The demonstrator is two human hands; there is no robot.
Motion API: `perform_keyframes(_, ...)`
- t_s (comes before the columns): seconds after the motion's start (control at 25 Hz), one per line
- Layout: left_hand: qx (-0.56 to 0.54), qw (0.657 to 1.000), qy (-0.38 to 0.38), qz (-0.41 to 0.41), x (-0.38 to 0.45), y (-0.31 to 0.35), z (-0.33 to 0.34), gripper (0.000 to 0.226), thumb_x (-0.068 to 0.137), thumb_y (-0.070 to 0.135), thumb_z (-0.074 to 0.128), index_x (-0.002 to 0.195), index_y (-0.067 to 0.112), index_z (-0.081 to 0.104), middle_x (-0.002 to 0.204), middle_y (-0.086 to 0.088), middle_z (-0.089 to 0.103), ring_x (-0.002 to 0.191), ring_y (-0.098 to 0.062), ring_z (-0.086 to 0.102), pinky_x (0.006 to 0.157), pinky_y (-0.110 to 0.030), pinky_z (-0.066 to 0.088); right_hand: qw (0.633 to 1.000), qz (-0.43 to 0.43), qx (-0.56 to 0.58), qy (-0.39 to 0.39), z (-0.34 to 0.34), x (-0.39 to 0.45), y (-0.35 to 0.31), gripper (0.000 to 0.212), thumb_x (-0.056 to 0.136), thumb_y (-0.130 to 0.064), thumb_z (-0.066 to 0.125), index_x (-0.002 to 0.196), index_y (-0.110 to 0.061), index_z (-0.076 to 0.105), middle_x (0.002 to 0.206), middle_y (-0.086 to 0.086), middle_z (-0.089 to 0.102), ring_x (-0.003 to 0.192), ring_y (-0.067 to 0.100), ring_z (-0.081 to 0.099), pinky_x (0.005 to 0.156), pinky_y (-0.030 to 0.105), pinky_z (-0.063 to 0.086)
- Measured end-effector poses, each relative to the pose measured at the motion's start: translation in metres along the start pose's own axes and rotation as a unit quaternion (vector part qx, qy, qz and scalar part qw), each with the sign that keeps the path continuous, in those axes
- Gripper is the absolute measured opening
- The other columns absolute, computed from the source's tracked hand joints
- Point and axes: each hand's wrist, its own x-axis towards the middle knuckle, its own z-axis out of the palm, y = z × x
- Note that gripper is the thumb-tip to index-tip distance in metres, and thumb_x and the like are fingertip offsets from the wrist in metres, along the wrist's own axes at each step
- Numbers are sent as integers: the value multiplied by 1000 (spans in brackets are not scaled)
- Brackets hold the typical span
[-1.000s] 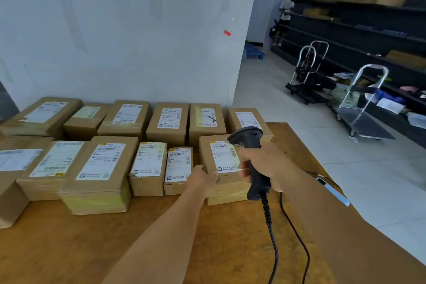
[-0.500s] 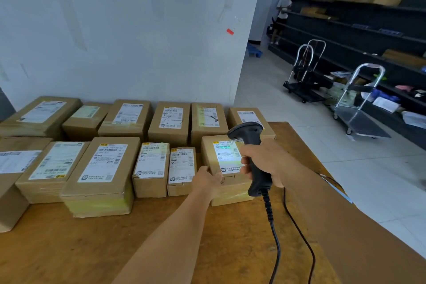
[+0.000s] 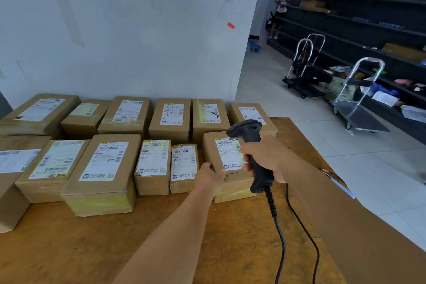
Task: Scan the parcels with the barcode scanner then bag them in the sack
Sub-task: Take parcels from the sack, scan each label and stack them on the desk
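Parcel [image 3: 227, 163] in hand sits at the right end of the front row, just right of centre in the frame, lying flat on the tabletop [image 3: 92, 249] with its long axis running away from the camera toward the wall. Its white label [image 3: 227, 153] faces up, partly covered by the right hand. The left hand [image 3: 211, 177] is the nearer one: it grips the parcel's near left corner, fingers curled over the top edge. The right hand [image 3: 265, 157] is wrapped tight round the handle of the barcode scanner [image 3: 251, 145], whose head hangs over the far right part of the label, nose pointing left and down at it; the cable [image 3: 280, 237] trails off toward the bottom of the frame. So the lift, as I judge it, falls to the left hand, pulling the parcel toward the camera and clear of the small parcel [image 3: 184, 166] just beside it on the left. No sack shows anywhere in the frame.

Against the frame half a second back, the bright wash of scanner light on the label is gone, which suggests the read is done. Hands and parcel sit much as they did; the view has barely shifted.
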Motion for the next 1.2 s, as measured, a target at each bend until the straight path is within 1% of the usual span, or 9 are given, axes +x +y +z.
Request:
perform_keyframes(0.12,-8,1000,-4,-3,0,-1,0,44,97,32,54,136,19,41,134,-4,56,110,-20,60,75,-23,50,1000,-9,1,7,0,8,1,15,89,-10,56,101,-2,59,74,7,61,53,15,60,57,29,52)
perform_keyframes(0.24,-13,1000,-10,-8,4,-4,3,42,97,33,52,135,18,43,130,-4,58,105,-20,61,76,-25,54,997,-20,-24,65,-3,25,13,9,87,-11,56,86,-3,55,72,11,55,58,21,53,57,31,46)
perform_keyframes(0.36,-5,999,-20,-25,10,-6,6,41,97,37,48,132,15,49,124,-6,60,99,-19,61,82,-29,55,992,-20,-50,112,-4,49,40,27,89,-13,55,68,-9,38,63,6,35,58,19,34,56,30,29)
perform_keyframes(0.48,-1,997,-45,-62,8,-4,8,46,100,41,37,134,12,49,120,-8,60,87,-16,56,68,-24,47,991,-4,-77,111,1,64,71,31,92,-16,56,68,-10,38,62,4,37,55,17,34,52,27,27)
perform_keyframes(0.64,-112,984,-83,-114,-8,0,14,58,98,48,35,151,27,25,147,-8,39,125,-30,44,104,-46,39,988,-22,-71,134,-5,61,89,33,93,-18,55,68,-16,34,63,4,38,54,17,35,52,30,28)
perform_keyframes(0.72,-181,974,-77,-112,-25,3,17,59,94,54,38,149,38,23,149,-5,35,131,-34,38,106,-54,32,988,-38,-50,139,-16,50,93,34,92,-17,55,67,-17,32,61,4,36,53,18,33,51,31,26)
perform_keyframes(0.88,-288,954,-11,-86,-73,4,26,52,91,58,46,139,46,31,149,-1,31,133,-36,34,104,-63,30,990,-84,-1,113,-33,7,99,33,91,-15,55,68,-17,32,62,4,33,54,19,31,55,32,25)
perform_keyframes(1.08,-374,915,129,-79,-154,-23,18,51,63,62,56,112,53,45,133,-3,42,108,-27,51,95,-50,45,990,-137,4,15,-26,-66,103,34,93,-16,53,68,-17,30,62,3,30,54,18,28,53,30,23)
perform_keyframes(1.2,-399,889,207,-84,-203,-53,-7,48,64,58,55,111,51,47,127,-2,46,103,-27,53,92,-48,48,986,-160,-9,-45,3,-108,103,27,92,-16,54,72,-16,36,64,3,35,56,18,33,54,29,28)
